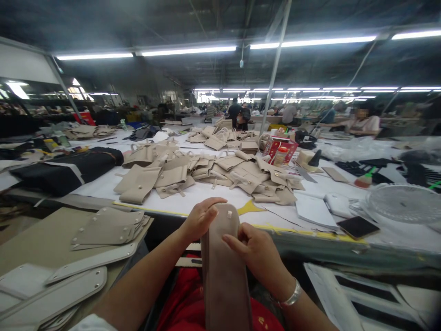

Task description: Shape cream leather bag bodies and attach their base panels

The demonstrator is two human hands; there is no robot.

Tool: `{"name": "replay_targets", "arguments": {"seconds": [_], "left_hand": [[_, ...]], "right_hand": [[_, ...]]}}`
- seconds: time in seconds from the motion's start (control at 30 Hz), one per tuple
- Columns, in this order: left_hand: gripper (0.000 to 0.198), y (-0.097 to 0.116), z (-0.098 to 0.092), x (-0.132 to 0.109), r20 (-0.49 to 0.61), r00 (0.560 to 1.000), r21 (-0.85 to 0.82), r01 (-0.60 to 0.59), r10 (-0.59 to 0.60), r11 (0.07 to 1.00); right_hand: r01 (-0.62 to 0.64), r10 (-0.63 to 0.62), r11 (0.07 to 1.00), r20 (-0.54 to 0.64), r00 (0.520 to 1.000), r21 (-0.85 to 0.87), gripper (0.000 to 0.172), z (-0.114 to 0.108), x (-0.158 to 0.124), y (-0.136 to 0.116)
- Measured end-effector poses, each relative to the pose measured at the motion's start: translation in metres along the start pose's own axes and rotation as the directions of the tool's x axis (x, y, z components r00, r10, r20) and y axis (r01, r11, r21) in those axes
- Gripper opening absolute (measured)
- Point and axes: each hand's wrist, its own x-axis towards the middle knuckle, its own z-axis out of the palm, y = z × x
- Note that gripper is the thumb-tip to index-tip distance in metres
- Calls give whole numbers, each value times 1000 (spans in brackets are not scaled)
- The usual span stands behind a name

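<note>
A long taupe leather strap [225, 271] with a rounded far end stands between my hands over my lap, a small whitish spot near its tip. My left hand [200, 220] grips its left edge near the top, fingers curled around behind. On the right edge, my right hand [257, 248] has its thumb on the front face and its fingers bent behind. Past the strap's tip, a heap of beige leather pieces [237, 170] with metal snaps lies on the white-covered table [96, 186]. A yellow scrap [251, 208] is at the table's near edge.
To my left, flat leather panels [106, 227] and pale straps [77, 294] with rivets are stacked on a board. A black wrapped bundle [65, 170] lies at table left. A phone [358, 227], white pad [315, 211] and clear plastic dish [404, 202] sit at right.
</note>
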Motion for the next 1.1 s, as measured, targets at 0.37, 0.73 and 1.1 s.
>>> {"name": "replay_targets", "arguments": {"seconds": [0.37,0.73,1.1], "left_hand": [[69,5,-19,14,291,954,-48,87,-69,995],[61,0,-22,11,321,932,-44,192,-168,980],[51,-29,-10,-13,5,992,-168,123,-123,978]], "right_hand": [[121,-129,980,39,991,159,41,4,4,9],[-146,15,606,173,985,782,41,29,3,23],[-273,155,383,230,961,882,35,37,7,39]]}}
